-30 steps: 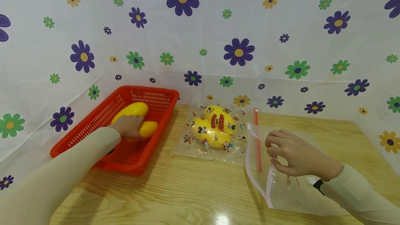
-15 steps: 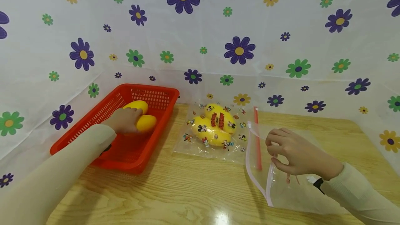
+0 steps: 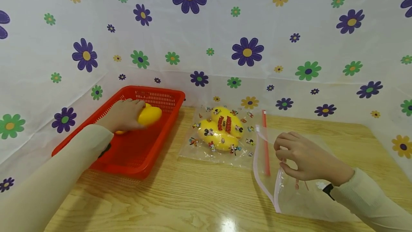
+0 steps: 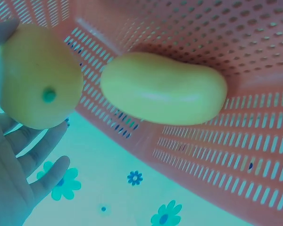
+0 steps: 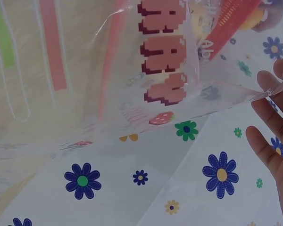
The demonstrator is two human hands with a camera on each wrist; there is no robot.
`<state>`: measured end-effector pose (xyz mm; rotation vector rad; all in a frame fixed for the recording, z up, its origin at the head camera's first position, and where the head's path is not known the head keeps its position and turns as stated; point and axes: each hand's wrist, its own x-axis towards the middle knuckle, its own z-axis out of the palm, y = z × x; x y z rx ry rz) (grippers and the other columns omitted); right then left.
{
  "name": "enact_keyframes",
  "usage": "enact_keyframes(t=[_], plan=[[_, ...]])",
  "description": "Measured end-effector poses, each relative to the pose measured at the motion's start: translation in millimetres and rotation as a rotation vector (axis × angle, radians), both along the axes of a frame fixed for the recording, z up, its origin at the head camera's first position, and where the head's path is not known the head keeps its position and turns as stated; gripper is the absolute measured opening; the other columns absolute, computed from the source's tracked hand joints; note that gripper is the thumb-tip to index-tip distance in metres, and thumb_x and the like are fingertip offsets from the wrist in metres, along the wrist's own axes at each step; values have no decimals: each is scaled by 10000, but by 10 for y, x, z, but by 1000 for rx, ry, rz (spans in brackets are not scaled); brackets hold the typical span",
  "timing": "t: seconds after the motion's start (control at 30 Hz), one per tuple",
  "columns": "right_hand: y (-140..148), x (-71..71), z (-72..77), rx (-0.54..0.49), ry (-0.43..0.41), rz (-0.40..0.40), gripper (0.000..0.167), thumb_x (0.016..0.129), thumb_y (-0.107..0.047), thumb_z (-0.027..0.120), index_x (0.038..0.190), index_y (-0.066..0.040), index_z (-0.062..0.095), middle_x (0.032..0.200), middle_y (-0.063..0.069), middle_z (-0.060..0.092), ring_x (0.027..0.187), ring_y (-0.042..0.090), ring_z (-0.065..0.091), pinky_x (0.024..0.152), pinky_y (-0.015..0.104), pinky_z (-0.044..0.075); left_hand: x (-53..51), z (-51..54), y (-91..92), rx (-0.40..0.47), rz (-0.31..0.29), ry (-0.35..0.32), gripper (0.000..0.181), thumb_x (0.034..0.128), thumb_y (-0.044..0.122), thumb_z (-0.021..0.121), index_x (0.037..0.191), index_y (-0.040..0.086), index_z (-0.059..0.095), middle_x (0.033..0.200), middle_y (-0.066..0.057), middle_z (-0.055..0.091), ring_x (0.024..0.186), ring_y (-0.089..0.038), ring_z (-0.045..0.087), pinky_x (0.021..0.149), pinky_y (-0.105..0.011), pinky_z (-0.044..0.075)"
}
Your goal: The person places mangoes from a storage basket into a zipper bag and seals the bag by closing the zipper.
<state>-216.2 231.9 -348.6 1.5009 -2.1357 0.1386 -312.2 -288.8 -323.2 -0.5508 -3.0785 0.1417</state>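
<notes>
Grips one yellow fruit in the left hand, thumb on one side and fingers on the other, with the little finger apart in the left wrist view. Holds it over the red basket, green-tipped end facing the wrist camera; cannot tell whether above or below the rim. Has just one other fruit lying in the basket, near the held one and partly covered by the hand in the head view.

Pinches the pink-edged rim of one clear bag between thumb and index finger of the right hand, with at least one finger off the film and the mouth parted. Shows red block letters and a strawberry on this bag in the right wrist view.

Holds, inside a second clear bag between the basket and the first, two yellow fruits side by side, touching, beneath cartoon figures and red lettering. Comes to two bags, one basket and four fruits.

Rests on one wooden tabletop, backed by a white cloth of purple, green and yellow flowers. Includes two pale sleeves, with a dark band at each wrist.
</notes>
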Motion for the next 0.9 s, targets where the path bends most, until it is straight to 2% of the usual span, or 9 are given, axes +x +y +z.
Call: enact_keyframes(t=[0.23,0.47,0.7,0.9], plan=[[-3,4,9,-2,1,-4,404,956,-375,246,689,-189,484,823,-56,509,838,93,460,719,295,421,81,165,-12,13,19,30,819,718,478,703,1336,15,428,1303,-216,533,1127,-403,492,991,-612,369],[-23,7,26,-8,7,13,393,957,-367,254,690,-191,482,829,-57,508,832,95,458,716,298,408,125,271,56,33,30,94,738,741,481,675,1273,21,454,1215,-191,581,1043,-355,534,963,-583,401],[-31,-1,36,-34,7,47,375,959,-352,267,699,-194,487,839,-53,512,825,121,464,703,324,416,216,415,273,77,21,123,714,739,494,677,1259,56,460,1189,-153,594,1005,-314,527,952,-549,421],[-30,5,49,-24,17,29,379,958,-356,267,692,-194,485,833,-54,508,822,110,461,692,300,409,275,422,508,122,-6,130,735,721,482,705,1278,79,446,1243,-134,571,1064,-311,507,999,-544,396]])
